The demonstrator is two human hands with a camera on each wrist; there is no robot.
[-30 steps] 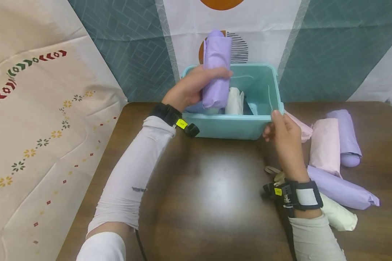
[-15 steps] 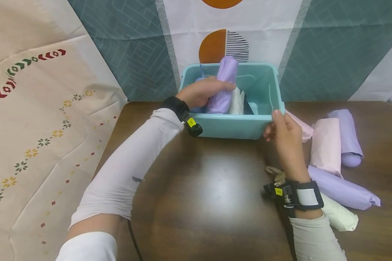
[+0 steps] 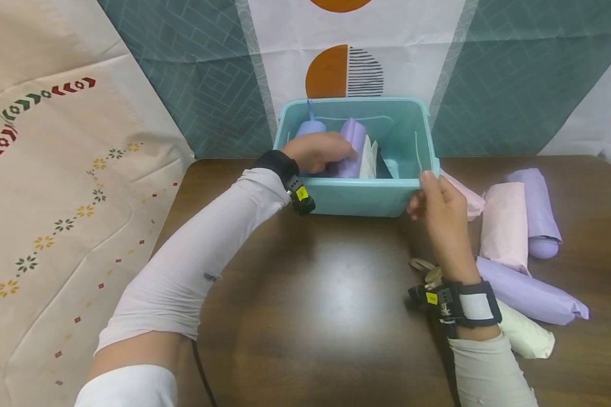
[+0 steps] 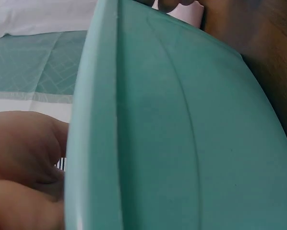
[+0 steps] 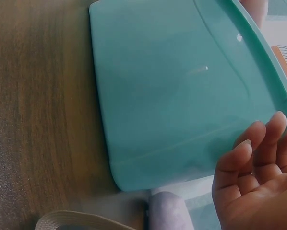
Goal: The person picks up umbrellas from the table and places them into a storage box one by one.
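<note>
In the head view a teal plastic bin [image 3: 356,198] stands at the table's back edge. My left hand [image 3: 318,151] reaches over its front rim and grips a folded purple umbrella [image 3: 353,135], which stands tilted inside. Left of it in the bin is a blue folded umbrella [image 3: 312,126]; right of it are a white one [image 3: 369,158] and a dark one [image 3: 383,168], partly hidden by the front wall. My right hand [image 3: 443,217] pinches the bin's front right corner, thumb on the rim. In the right wrist view its fingers [image 5: 227,167] are curled by the outer wall.
Right of the bin lie several folded umbrellas: pink ones [image 3: 504,226], purple ones [image 3: 532,291] and a pale cream one [image 3: 526,330] partly under my right wrist. Behind the bin hangs a patterned cloth [image 3: 209,73]; another cloth [image 3: 71,226] borders the table on the left.
My left hand has lowered the purple umbrella from above the bin down into it, moving slightly right. The blue umbrella's top has come into view. My right hand stays on the corner.
</note>
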